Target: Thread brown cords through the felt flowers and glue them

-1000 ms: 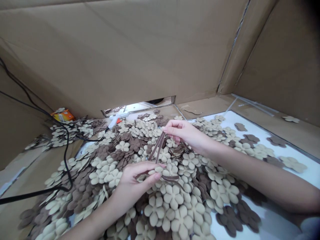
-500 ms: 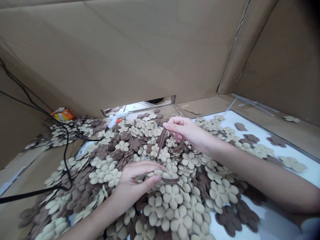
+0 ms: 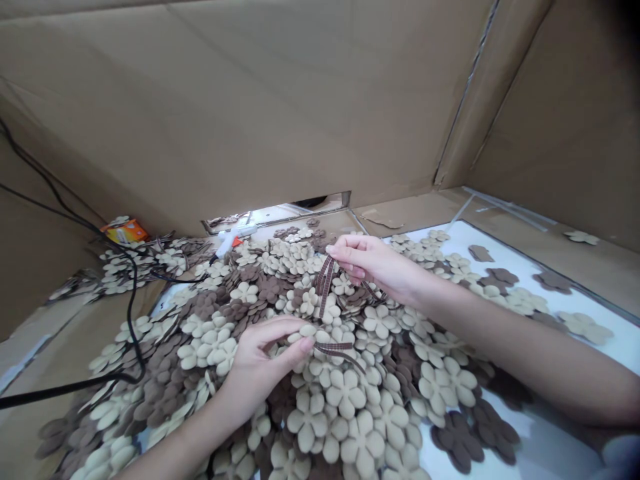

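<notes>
Brown checked ribbon [image 3: 325, 288] held just above a tan felt flower [image 3: 306, 331], barely shifted since a moment ago.

The right hand [image 3: 373, 261] pinches the doubled ribbon between thumb and fingertips; a ribbon strand lies just right of the left hand [image 3: 263, 353], whose curled fingers and thumb press the flower. Heaped tan and brown felt flowers [image 3: 345, 393] surround both hands, with a white glue gun [image 3: 231, 240] farther off.

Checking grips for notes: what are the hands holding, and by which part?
The right hand pinches the brown checked ribbon near its upper loop; the left hand pinches a beige felt flower by its petals.
</notes>
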`<state>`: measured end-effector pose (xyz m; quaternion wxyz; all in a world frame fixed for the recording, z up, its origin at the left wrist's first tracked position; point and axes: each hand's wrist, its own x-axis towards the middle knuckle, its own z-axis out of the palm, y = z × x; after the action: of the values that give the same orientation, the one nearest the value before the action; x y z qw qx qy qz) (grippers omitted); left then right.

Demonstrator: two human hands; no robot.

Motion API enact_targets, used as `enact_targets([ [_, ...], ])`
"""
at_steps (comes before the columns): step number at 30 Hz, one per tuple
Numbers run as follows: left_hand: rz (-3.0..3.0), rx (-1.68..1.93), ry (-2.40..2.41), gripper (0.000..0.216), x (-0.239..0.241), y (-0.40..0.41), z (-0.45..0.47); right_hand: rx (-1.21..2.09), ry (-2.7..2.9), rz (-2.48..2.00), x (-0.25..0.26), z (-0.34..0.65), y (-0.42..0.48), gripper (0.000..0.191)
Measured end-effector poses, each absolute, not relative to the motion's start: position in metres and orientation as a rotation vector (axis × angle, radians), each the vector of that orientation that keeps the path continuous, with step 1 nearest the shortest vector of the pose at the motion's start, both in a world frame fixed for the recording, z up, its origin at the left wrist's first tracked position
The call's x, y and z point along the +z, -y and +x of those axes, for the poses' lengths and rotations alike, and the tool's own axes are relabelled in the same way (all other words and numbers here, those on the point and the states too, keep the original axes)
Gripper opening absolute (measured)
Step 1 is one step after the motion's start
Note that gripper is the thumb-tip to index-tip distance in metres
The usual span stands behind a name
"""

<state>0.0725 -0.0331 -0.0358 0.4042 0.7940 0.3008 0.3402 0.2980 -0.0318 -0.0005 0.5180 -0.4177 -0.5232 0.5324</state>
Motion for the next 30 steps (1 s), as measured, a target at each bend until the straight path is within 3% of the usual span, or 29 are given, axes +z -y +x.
enact_targets([
  [13, 1.925, 0.867, -0.793, 0.011, -0.035, 0.031, 0.073, 1.296, 1.280, -1.056, 0.000, 0.304, 0.028, 0.041],
  [30, 1.793, 0.916, -0.787, 0.023, -0.045, 0.021, 0.069, 1.094, 1.524, -1.143, 0.003, 0.300, 0.033, 0.032],
])
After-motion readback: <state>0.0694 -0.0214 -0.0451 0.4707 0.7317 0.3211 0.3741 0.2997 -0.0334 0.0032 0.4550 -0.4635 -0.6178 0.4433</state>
